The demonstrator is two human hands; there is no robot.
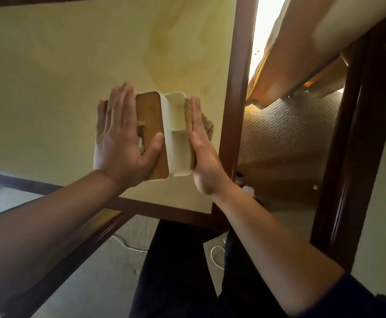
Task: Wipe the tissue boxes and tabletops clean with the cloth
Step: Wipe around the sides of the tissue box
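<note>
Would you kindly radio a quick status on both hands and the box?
Left hand flat on white tissue box with wooden lid. Right hand pressing brown cloth against its side. Nothing in the way.

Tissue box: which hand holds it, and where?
Left hand lies flat on the tissue box's wooden lid; right hand presses the cloth against its side.

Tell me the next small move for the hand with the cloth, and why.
Probably slide the right hand along the tissue box, rubbing the brown cloth down its white side wall. The cloth is already pressed flat between that hand's straight fingers and the wall, and the left hand lies flat on the wooden lid, bracing the box on the tabletop.
</note>
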